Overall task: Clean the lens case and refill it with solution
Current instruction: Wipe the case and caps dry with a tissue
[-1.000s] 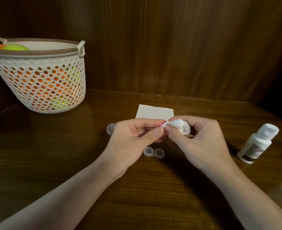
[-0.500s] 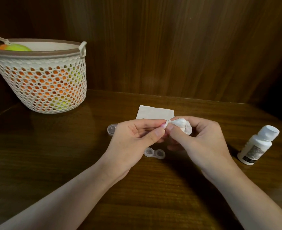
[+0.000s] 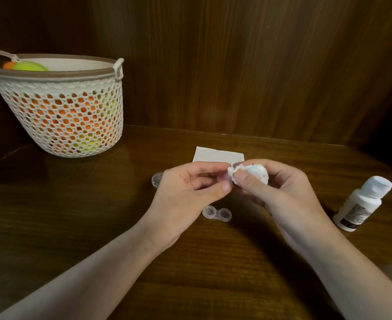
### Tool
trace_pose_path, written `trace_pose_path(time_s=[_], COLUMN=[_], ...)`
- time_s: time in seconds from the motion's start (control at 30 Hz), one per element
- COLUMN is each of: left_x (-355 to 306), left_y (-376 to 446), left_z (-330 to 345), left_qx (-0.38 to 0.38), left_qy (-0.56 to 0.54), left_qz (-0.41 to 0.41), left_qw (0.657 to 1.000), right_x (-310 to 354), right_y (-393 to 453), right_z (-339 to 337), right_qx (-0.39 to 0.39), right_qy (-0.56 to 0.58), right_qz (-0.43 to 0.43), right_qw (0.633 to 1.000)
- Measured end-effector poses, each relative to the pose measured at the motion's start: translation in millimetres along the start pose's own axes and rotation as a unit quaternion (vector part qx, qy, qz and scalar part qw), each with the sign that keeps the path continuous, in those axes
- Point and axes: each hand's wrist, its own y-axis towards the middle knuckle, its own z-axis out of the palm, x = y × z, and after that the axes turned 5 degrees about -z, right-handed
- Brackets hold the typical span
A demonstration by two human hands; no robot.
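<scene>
A person's left hand and right hand meet above a dark wooden table, the right grip pinching a crumpled white tissue wad between thumb and fingers; the left grip is pinched against the wad's edge on something small, too hidden to name, perhaps a cap being wiped. The clear plastic twin-well lens case lies open on the table just below the hands, a clear round cap to the far left of them, a flat white folded tissue beyond. The step appears to be the wiping stage of cleaning; refilling looks not yet begun, and would call for reaching right to the capped white plastic solution bottle, whose dark label is too blurred to read. A white perforated plastic basket of orange and green items stands far left.
</scene>
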Motion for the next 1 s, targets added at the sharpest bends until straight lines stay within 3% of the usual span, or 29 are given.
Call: trace_pose_path(time_s=[0.5, 0.7, 1.0], left_x=[-8.4, -7.9, -7.0], left_y=[-3.7, -1.2, -4.5], left_z=[1.6, -1.7, 5.2], left_qx=[0.025, -0.033, -0.028], left_qy=[0.035, 0.06, 0.133], left_qz=[0.019, 0.017, 0.032], left_qw=[0.999, 0.998, 0.99], right_x=[-0.2, -3.3, -6.8], right_y=[0.2, -1.5, -2.0], right_z=[0.8, 6.6, 6.8], right_qx=[-0.014, 0.004, -0.012], right_qy=[0.052, 0.005, -0.046], right_qz=[0.056, 0.045, 0.016], right_qw=[0.997, 0.999, 0.999])
